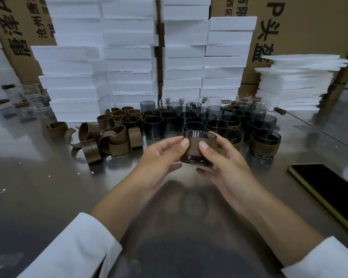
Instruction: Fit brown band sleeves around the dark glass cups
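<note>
Both hands hold one dark glass cup (pixel 195 158) above the metal table, near the middle. A brown band sleeve (pixel 193 146) wraps its middle. My left hand (pixel 161 157) grips the cup from the left, thumb on the sleeve. My right hand (pixel 223 163) grips it from the right, thumb on the sleeve, forefinger over the rim. Behind stand several bare dark cups (pixel 189 119). A sleeved cup (pixel 266 142) stands at the right. Loose brown sleeves (pixel 109 137) lie heaped at the left.
Stacks of white foam boxes (pixel 129 63) and cardboard cartons (pixel 309 27) wall the back. A pile of white foam sheets (pixel 295 83) sits at the back right. A black phone (pixel 327 187) lies near the right edge. Clear glass cups (pixel 32 99) stand far left.
</note>
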Motion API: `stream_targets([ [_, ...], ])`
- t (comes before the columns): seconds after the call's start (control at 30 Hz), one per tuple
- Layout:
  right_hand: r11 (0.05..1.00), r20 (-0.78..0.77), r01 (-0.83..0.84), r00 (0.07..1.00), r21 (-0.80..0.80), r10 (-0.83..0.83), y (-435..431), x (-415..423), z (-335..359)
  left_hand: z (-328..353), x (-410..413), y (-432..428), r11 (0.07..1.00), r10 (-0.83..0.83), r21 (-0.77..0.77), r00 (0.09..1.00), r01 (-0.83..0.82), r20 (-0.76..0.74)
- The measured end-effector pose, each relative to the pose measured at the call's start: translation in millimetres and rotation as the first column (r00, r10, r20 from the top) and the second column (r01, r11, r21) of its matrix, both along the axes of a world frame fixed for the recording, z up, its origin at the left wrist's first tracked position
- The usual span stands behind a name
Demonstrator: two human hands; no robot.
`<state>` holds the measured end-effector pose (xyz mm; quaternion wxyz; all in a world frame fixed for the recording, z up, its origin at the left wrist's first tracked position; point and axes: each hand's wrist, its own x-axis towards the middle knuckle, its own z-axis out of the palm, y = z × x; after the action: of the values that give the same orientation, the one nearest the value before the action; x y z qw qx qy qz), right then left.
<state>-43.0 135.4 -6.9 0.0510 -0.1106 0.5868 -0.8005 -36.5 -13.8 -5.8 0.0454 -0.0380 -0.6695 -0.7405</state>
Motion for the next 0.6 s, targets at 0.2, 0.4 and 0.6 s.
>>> stream_targets([
  [0.2, 0.986, -0.049, 0.12, 0.992, 0.117, -0.114, -0.4, -3.6, -5.2, 0.6, 1.1, 1.0, 0.998, -0.05, -0.039, 0.999, 0.051, 0.022],
  [0.4, 0.748, -0.241, 0.436, 0.9, 0.5, -0.363, 15.9, -16.2, -9.6, -2.1, -4.0, -4.4, 0.998, 0.011, -0.059, 0.998, -0.008, 0.055],
  [0.6, 0.518, -0.346, 0.577, 0.808, 0.632, -0.477, 39.4, -30.3, -9.8, -2.2, -4.6, -6.4, 0.999, -0.001, -0.051, 0.998, 0.004, 0.058],
])
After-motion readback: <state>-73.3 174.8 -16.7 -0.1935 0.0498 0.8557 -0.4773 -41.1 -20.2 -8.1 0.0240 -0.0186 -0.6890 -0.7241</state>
